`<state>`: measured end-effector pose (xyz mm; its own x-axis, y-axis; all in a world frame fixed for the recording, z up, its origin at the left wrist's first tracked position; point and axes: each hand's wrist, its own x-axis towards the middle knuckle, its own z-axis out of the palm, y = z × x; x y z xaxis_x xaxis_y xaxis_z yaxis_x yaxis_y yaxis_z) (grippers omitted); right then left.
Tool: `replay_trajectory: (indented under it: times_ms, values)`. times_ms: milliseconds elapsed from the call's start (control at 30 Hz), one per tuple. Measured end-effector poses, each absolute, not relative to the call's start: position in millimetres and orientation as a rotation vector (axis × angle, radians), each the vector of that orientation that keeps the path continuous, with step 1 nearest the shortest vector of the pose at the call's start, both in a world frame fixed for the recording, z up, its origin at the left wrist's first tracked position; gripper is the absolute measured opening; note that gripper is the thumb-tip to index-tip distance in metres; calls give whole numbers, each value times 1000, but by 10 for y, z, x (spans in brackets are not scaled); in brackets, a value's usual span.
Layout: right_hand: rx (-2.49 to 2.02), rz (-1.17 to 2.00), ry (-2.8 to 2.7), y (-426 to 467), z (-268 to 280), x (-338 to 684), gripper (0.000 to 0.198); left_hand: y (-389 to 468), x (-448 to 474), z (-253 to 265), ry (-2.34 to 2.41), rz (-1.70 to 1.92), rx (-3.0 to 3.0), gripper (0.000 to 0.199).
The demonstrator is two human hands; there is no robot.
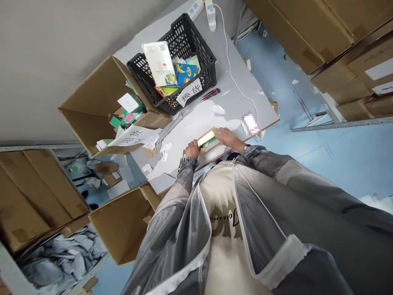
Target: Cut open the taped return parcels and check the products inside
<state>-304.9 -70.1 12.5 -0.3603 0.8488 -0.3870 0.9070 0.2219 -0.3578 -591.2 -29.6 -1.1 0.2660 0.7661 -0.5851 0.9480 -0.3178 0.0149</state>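
Observation:
At the front edge of the table, a small flat box (pixel 206 138), pale yellow with some green on it, lies between my two hands. My left hand (pixel 192 148) is closed on its left end, fingers curled. On the right end, my right hand (pixel 226 137) grips it with the fingers bent over the edge. A thin black and yellow-green tool (pixel 180 162) is beside my left wrist; its kind is hard to make out. Torn white paper scraps (pixel 166 150) lie to the left of the box.
A black plastic crate (pixel 211 76) holds booklets and packets. Left of it stands an open cardboard box (pixel 89 98) with small green and white boxes. A red and black utility knife (pixel 211 94), a white cable (pixel 232 73) and a blurred-out device (pixel 250 124) are on the table (pixel 242 94).

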Motion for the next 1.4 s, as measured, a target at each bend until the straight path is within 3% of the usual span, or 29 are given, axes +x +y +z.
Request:
replay_trajectory:
  times_ms: [300,600,767,867,933,967,1067,1167,1267,1400]
  values:
    - [1781,-750,2458,-688,-34,-2994,30,-186,-5870,94,1695,-735,2081,62]
    - [1603,-865,2547,-876,-140,-2883,51,59,-5942,335,1520,-890,1993,62]
    - [1720,-1029,2535,-1083,-256,-2762,52,134,-5965,412,1515,-797,1836,58]
    - [1735,-1081,2528,-1025,-261,-2737,43,258,-5952,425,1472,-811,1740,51]
    - [1624,-1130,2609,-913,-243,-2719,23,276,-5824,424,1471,-904,1740,47]
    - [1528,-1180,2672,-847,-231,-2709,13,253,-5712,420,1493,-937,1776,52]
    - [1289,-1422,2771,-671,-183,-2692,34,88,-5240,389,1544,-793,2046,78]
    - [1669,-1589,2533,-572,-142,-2710,44,-68,-4792,343,1369,-561,2252,83]
    - [2232,-1540,2095,-532,-145,-2730,46,-67,-4580,314,1348,-605,2268,83]
    - [2243,-1660,1826,-532,-193,-2733,48,108,-4608,306,1272,-727,2268,85]
